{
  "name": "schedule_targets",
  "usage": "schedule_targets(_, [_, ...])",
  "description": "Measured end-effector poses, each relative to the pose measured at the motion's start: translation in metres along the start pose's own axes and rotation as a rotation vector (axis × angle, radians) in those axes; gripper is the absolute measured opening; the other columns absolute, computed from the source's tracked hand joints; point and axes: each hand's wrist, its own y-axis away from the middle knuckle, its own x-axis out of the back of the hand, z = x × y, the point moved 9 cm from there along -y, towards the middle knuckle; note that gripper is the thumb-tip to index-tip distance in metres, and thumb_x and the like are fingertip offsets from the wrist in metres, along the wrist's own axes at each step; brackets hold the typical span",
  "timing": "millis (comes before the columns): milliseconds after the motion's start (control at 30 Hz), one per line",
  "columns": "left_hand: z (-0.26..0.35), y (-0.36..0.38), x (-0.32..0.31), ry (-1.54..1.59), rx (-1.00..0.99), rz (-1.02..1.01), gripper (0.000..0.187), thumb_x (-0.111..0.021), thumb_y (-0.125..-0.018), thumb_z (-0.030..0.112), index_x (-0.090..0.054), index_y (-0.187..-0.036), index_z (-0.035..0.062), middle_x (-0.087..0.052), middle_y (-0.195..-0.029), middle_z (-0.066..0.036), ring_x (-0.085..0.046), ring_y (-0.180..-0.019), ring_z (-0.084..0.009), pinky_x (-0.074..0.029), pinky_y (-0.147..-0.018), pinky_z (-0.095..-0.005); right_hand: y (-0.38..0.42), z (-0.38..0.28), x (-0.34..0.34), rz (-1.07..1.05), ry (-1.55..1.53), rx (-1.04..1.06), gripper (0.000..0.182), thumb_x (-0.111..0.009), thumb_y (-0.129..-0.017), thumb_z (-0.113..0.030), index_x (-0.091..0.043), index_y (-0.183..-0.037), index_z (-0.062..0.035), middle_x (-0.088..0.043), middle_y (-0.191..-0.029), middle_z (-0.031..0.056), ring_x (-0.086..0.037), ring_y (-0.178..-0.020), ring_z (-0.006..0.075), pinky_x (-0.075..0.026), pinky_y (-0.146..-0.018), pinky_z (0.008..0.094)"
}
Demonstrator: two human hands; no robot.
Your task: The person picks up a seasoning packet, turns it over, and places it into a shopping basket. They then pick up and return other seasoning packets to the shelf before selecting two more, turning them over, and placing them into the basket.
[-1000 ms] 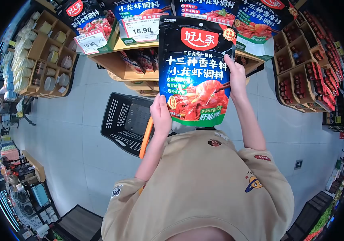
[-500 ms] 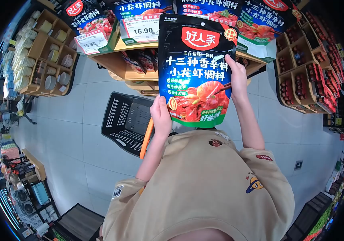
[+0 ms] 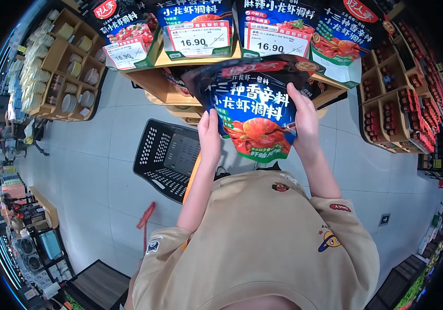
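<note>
Between my two hands is a crayfish seasoning pouch, black and blue with a green base and a picture of crayfish. Its top tilts away from me and looks smeared by motion. My left hand grips the pouch's left edge, thumb on the front. On the right edge my right hand holds it the same way, thumb near the printed characters. A black perforated shopping basket with an orange handle hangs beside my left forearm; what bears it is hidden.
Ahead, a wooden display shelf carries similar pouches behind 16.90 price tags. Shelving with bowls stands left, shelving with red-lidded jars right. A red strip-like object shows at lower left over the tiled floor.
The pouch has tipped back, its top moving down and away, so it looks shorter. More price tags show behind it. A red strip-like object has appeared at lower left.
</note>
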Motion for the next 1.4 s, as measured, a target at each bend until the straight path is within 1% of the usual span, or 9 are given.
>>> schedule_targets(367, [-0.068,0.045,-0.034,0.277,0.703,-0.137,0.026,-0.035,-0.09,0.018,-0.053,-0.091,0.0003,-0.059,-0.083,-0.008,-0.058,-0.069,-0.0139,-0.048,-0.062,-0.0258,-0.036,0.03,0.014,-0.175,0.254,0.041,0.039,-0.035,-0.087,-0.041,-0.053,-0.086,-0.0061,-0.055,-0.085,0.0016,-0.052,-0.077,0.0075,-0.042,-0.069,0.0241])
schedule_targets(433, [-0.07,0.062,-0.071,1.182,0.95,-0.356,0.029,-0.041,-0.087,0.028,-0.052,-0.09,0.0017,-0.057,-0.074,-0.007,-0.056,-0.061,-0.0141,-0.048,-0.056,-0.0237,-0.035,0.036,0.004,-0.33,0.279,0.067,0.036,-0.033,-0.088,-0.039,-0.05,-0.087,-0.0071,-0.051,-0.087,0.0004,-0.049,-0.078,0.0072,-0.036,-0.073,0.0217])
schedule_targets(533, [-0.077,0.081,-0.083,1.086,1.079,-0.514,0.06,-0.039,-0.076,0.056,-0.05,-0.089,-0.0016,-0.047,-0.06,-0.004,-0.041,-0.044,-0.0107,-0.035,-0.042,-0.0198,-0.04,0.042,0.019,-0.142,0.39,0.169,0.034,-0.034,-0.088,-0.039,-0.05,-0.088,-0.0096,-0.05,-0.087,0.001,-0.047,-0.085,0.008,-0.035,-0.079,0.0251])
schedule_targets(733, [-0.042,0.076,-0.092,1.354,1.044,-0.604,0.051,-0.036,-0.082,0.044,-0.046,-0.088,-0.0054,-0.038,-0.054,-0.002,-0.038,-0.042,-0.0099,-0.033,-0.04,-0.0192,-0.029,0.113,0.059,0.007,0.273,-0.314,0.033,-0.039,-0.087,-0.038,-0.046,-0.104,-0.01,-0.05,-0.095,0.0014,-0.045,-0.096,0.01,-0.036,-0.081,0.0284])
schedule_targets(800, [-0.035,0.075,-0.094,1.367,0.984,-0.695,0.043,-0.039,-0.083,0.037,-0.043,-0.088,-0.005,-0.04,-0.054,-0.003,-0.039,-0.042,-0.0086,-0.035,-0.044,-0.0183,0.003,0.136,0.012,-0.626,-0.135,-0.655,0.049,-0.048,-0.081,-0.047,-0.043,-0.114,-0.011,-0.055,-0.09,0.0027,-0.051,-0.084,0.0118,-0.037,-0.082,0.031])
schedule_targets(833, [-0.04,0.076,-0.094,1.377,1.012,-0.665,0.043,-0.038,-0.083,0.038,-0.042,-0.088,-0.0049,-0.039,-0.053,-0.003,-0.037,-0.041,-0.0085,-0.034,-0.042,-0.0188,0.016,0.127,-0.004,-0.492,-0.228,-0.721,0.047,-0.048,-0.082,-0.045,-0.045,-0.114,-0.0113,-0.057,-0.089,0.0025,-0.053,-0.078,0.0113,-0.04,-0.077,0.0283])
schedule_targets(1067, [-0.057,0.073,-0.08,0.748,0.693,-0.571,0.05,-0.037,-0.081,0.047,-0.043,-0.084,-0.0032,-0.037,-0.051,-0.004,-0.035,-0.04,-0.0115,-0.03,-0.037,-0.0197,0.004,0.127,0.0,-0.433,-0.222,-0.489,0.044,-0.049,-0.083,-0.026,-0.038,-0.119,-0.0021,-0.052,-0.112,0.0115,-0.053,-0.098,0.0191,-0.043,-0.084,0.0332])
schedule_targets(1200, [-0.096,0.072,-0.038,0.682,0.721,-0.1,0.057,-0.035,-0.082,0.049,-0.044,-0.105,-0.0019,-0.054,-0.08,-0.015,-0.053,-0.065,-0.0208,-0.044,-0.052,-0.0264,0.006,0.101,-0.008,-0.392,-0.286,-0.413,0.041,-0.049,-0.084,-0.026,-0.041,-0.116,-0.0012,-0.053,-0.111,0.0102,-0.054,-0.098,0.0185,-0.043,-0.082,0.0314])
schedule_targets(1400, [-0.072,0.05,-0.007,0.385,0.483,-0.101,0.065,-0.03,-0.083,0.053,-0.035,-0.121,0.0006,-0.047,-0.111,-0.017,-0.052,-0.095,-0.0274,-0.045,-0.077,-0.0368,0.003,0.076,-0.006,-0.353,-0.332,-0.31,0.038,-0.043,-0.087,-0.021,-0.038,-0.118,-0.0006,-0.05,-0.113,0.0111,-0.052,-0.1,0.0194,-0.043,-0.084,0.0322])
